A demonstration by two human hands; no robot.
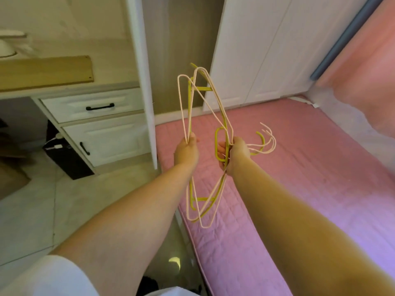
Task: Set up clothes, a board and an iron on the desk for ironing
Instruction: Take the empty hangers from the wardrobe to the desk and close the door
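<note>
Several thin coat hangers, pale pink wire ones bundled with a yellow-green plastic one, hang in the air between both hands, above the edge of the pink quilted bed cover. Far left of the hangers stands the white desk with a light wooden top and two black-handled white drawers, with a black box on the pale tiled floor beneath. Just left of the bundle's middle, the left hand pinches the hangers' straight bars, fingers pressed together. On the right, the right hand curls its fingers round the necks, the hooks pointing right over the bed.
</note>
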